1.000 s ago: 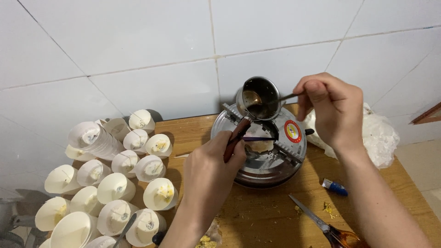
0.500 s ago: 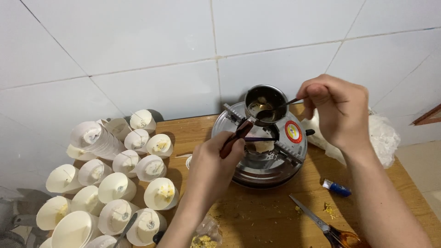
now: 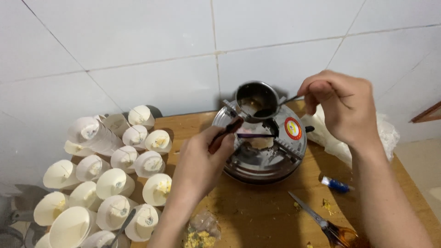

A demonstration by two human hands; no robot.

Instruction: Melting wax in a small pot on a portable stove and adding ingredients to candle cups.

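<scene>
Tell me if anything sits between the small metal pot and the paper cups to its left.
Only the left hand itself lies along that line, gripping the pot's dark handle. The bare strip of wooden table between the round metal stove and the paper cups shows nothing standing on it. The right hand holds a spoon in the pot.

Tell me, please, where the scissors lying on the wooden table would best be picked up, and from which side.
Probably by the amber handles at the near right end: the scissors lie flat and closed, blades pointing up-left toward the stove. Coming from the near-right table edge keeps fingers off the point.
</scene>
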